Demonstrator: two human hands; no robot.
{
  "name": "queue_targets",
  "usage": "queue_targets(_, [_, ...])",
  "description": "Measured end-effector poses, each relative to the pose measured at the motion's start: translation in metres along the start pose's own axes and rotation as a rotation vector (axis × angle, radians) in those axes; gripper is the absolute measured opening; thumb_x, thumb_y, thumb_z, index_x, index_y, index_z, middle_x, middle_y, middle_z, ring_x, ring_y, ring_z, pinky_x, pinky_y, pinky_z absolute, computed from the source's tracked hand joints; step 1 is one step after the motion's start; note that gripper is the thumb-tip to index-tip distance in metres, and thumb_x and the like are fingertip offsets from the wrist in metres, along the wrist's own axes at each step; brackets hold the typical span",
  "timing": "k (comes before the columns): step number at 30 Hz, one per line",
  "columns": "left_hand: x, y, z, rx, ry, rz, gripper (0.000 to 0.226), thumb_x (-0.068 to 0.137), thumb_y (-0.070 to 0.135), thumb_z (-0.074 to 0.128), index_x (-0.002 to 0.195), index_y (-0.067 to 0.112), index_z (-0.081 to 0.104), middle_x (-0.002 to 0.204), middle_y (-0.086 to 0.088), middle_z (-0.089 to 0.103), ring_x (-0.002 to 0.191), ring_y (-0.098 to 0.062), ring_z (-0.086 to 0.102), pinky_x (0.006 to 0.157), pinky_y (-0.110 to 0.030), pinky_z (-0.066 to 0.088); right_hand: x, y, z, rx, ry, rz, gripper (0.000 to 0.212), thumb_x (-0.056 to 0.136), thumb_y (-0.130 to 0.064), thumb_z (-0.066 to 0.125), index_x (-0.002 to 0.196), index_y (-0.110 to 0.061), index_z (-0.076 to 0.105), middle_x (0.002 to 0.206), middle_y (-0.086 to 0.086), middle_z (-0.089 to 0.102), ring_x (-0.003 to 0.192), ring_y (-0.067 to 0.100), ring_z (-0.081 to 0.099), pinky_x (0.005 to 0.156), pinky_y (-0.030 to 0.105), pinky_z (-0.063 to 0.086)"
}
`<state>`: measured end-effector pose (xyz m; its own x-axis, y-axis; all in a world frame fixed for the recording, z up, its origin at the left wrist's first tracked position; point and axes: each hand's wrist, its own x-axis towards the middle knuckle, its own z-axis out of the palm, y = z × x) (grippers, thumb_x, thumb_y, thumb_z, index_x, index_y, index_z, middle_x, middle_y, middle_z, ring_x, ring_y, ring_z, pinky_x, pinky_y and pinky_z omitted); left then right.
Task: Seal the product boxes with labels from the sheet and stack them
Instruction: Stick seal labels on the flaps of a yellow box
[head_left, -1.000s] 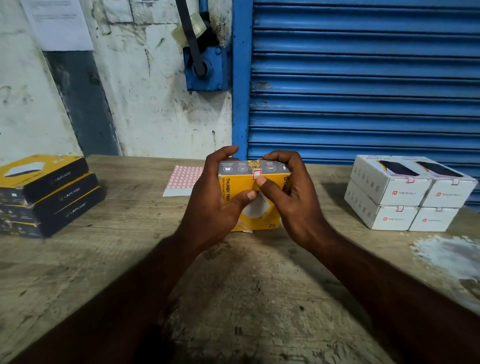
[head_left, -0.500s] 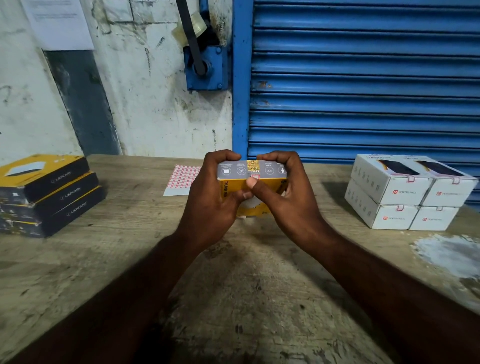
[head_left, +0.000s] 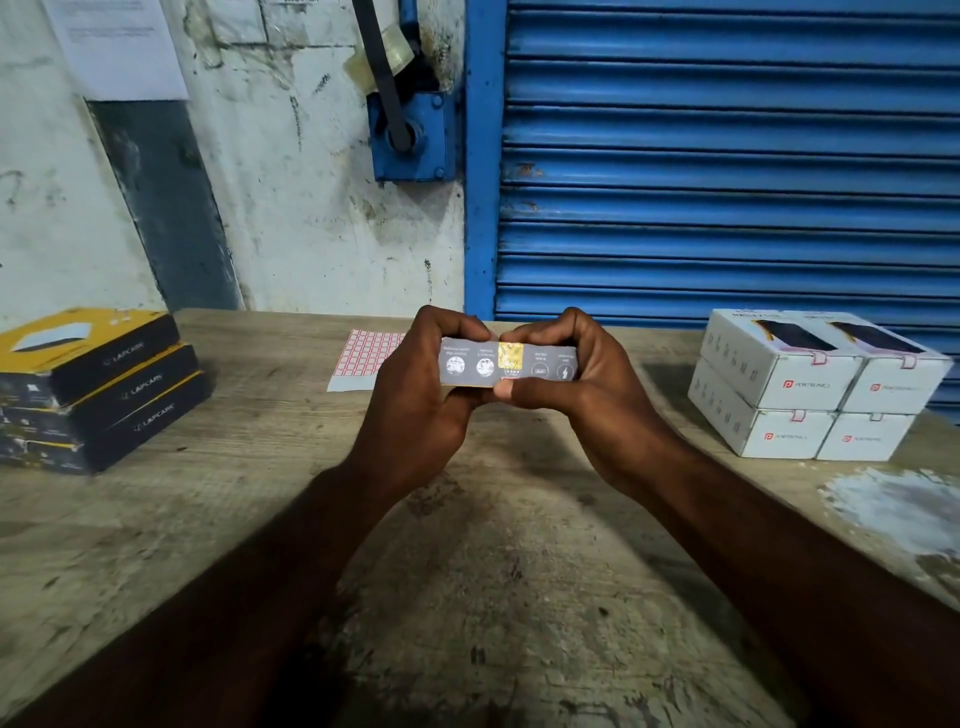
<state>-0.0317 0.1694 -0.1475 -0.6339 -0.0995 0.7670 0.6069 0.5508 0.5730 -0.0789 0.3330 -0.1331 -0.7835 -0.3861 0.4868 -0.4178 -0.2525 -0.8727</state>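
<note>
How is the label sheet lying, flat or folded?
Flat: the label sheet lies spread on the table, its right part hidden behind the left hand, which grips a box.

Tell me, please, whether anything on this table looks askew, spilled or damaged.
Nothing serious. A whitish patch mars the table at the right edge; spill or wear, I cannot tell. The three black-and-yellow boxes at left look slightly staggered, while the white boxes sit square. The held box looks intact.

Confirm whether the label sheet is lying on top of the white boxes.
No: the label sheet lies flat on the table just behind the left hand, well apart from the white boxes.
</note>
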Motion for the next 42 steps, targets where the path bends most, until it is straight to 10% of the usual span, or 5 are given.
queue_targets(28, [-0.001, -0.003, 0.001, -0.009, -0.014, -0.082, 0.062, 0.073, -0.001, 0.086, 0.104, 0.036, 0.048, 0.105, 0.015, 0.061, 0.099, 0.004, 0.06, 0.08, -0.008, 0.045, 0.003, 0.003, -0.003, -0.183, 0.038, 0.034, 0.02, 0.089, -0.008, 0.074, 0.101, -0.014, 0.059, 0.112, 0.008, 0.071, 0.108, 0.026, 0.067, 0.095, 0.047, 0.055])
queue_targets(42, [0.002, -0.017, 0.001, 0.051, 0.089, -0.048, 0.06, 0.076, -0.001, 0.081, 0.115, 0.032, 0.05, 0.114, 0.012, 0.063, 0.103, -0.002, 0.062, 0.087, -0.011, 0.046, 0.001, 0.013, 0.006, -0.214, 0.038, 0.033, 0.034, 0.097, -0.016, 0.065, 0.129, -0.014, 0.054, 0.119, -0.014, 0.063, 0.109, -0.003, 0.061, 0.098, 0.022, 0.051])
